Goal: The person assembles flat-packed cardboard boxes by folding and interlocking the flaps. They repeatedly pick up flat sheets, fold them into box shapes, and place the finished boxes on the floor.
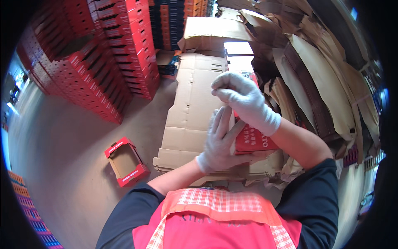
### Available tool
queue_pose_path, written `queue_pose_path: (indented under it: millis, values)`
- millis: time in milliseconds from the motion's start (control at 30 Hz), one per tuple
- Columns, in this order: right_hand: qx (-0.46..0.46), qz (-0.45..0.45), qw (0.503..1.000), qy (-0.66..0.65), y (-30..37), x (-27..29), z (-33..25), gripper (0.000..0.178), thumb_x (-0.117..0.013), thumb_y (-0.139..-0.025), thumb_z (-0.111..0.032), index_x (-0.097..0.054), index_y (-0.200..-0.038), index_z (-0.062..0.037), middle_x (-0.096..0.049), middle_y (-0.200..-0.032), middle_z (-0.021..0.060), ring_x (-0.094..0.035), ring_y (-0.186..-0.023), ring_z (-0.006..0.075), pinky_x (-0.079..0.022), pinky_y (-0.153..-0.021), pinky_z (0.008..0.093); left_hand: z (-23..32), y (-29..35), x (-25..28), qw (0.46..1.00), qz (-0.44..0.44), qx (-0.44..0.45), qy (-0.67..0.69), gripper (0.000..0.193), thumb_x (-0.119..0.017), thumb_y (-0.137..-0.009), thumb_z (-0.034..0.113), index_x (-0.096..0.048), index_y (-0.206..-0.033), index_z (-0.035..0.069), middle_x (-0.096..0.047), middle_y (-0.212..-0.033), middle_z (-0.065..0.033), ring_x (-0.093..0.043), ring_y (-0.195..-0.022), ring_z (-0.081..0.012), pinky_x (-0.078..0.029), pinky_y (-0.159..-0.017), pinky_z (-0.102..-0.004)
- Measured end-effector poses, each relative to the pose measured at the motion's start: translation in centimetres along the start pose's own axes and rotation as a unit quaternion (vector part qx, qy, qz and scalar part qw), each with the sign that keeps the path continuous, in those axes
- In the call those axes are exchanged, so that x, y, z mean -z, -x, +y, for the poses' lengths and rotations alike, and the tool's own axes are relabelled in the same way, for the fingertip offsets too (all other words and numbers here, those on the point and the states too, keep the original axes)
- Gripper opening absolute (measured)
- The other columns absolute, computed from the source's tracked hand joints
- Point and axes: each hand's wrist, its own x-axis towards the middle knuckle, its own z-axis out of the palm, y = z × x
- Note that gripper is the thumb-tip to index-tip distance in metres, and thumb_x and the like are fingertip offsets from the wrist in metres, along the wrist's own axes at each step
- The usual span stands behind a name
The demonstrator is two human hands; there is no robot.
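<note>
While the left forearm slants up from the lower edge, the gloved left hand (219,143) lies along the left edge of a red printed carton (251,139), its fingers stretched out and unclenched, pointing away from the body; whether they bear any of its weight cannot be told. To its right and above, the gloved right hand (242,93) is bent in over the carton from a raised elbow, its fingers curled to meet the thumb; whether anything thin is pinched there cannot be made out. The carton sits over flat cardboard sheets (186,112), in front of the body.

At far left, tall red stacks (139,54) rise from the floor (78,153). Open floor runs between them and the sheets, with a small red tray box (134,176) standing in it. The sheets' left edge is notched. On the right, bulky brown kraft sheets (319,79) crowd close, leaving little room beside the right arm.
</note>
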Motion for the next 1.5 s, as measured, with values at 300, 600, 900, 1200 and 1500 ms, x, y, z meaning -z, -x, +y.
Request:
queue_pose_path:
  millis: [300, 600, 900, 1200, 1500]
  values:
    - [0.054, -0.178, 0.959, 0.216, 6.9, -2.3, 7.6, 0.089, -0.085, -0.07, -0.045, -0.047, -0.137, 0.0001, -0.053, -0.133, 0.0234, -0.052, -0.123, 0.0397, -0.043, -0.103, 0.0443, 1.2, 8.4, 11.6, 0.959, -0.06, 0.002, -0.278, 0.069, -0.074, -0.082, 0.026, -0.048, -0.142, 0.004, -0.04, -0.151, -0.0231, -0.038, -0.14, -0.0429, -0.03, -0.114, -0.0558]
    - [-0.032, -0.291, 0.869, 0.4, 6.3, -11.4, 13.9, 0.085, -0.082, -0.065, -0.027, -0.042, -0.136, 0.0, -0.061, -0.112, 0.0205, -0.06, -0.104, 0.0386, -0.048, -0.091, 0.0465, 0.5, 17.8, 11.1, 0.977, -0.133, 0.167, -0.025, 0.057, -0.068, -0.085, 0.024, -0.053, -0.136, 0.002, -0.055, -0.136, -0.0189, -0.053, -0.127, -0.0359, -0.036, -0.112, -0.0519]
    - [0.156, -0.406, 0.814, 0.386, -3.5, -33.1, 9.0, 0.083, -0.082, -0.064, -0.028, -0.045, -0.134, -0.002, -0.061, -0.11, 0.0182, -0.059, -0.103, 0.0356, -0.048, -0.09, 0.0438, -3.6, 41.1, 28.7, 0.829, -0.211, 0.469, -0.219, 0.045, -0.06, -0.084, 0.025, -0.06, -0.125, 0.006, -0.063, -0.126, -0.0147, -0.058, -0.119, -0.0336, -0.042, -0.105, -0.0484]
    - [0.145, -0.535, 0.755, 0.35, -1.1, -59.0, 26.0, 0.081, -0.082, -0.065, -0.038, -0.049, -0.134, -0.0089, -0.061, -0.111, 0.0146, -0.06, -0.102, 0.033, -0.047, -0.086, 0.0453, -14.6, 58.2, 31.0, 0.706, -0.352, 0.576, -0.215, 0.059, -0.047, -0.087, 0.027, -0.047, -0.141, 0.002, -0.054, -0.139, -0.0166, -0.052, -0.128, -0.0304, -0.037, -0.11, -0.0452]
    - [0.111, -0.538, 0.748, 0.372, 4.7, -67.2, 43.9, 0.07, -0.074, -0.072, -0.029, -0.047, -0.135, -0.0117, -0.059, -0.108, 0.0105, -0.058, -0.1, 0.0278, -0.042, -0.084, 0.0407, -27.4, 69.2, 28.4, 0.687, -0.385, 0.597, -0.152, 0.052, -0.042, -0.09, 0.013, -0.044, -0.142, 0.005, -0.038, -0.151, -0.024, -0.038, -0.14, -0.0351, -0.03, -0.115, -0.0472]
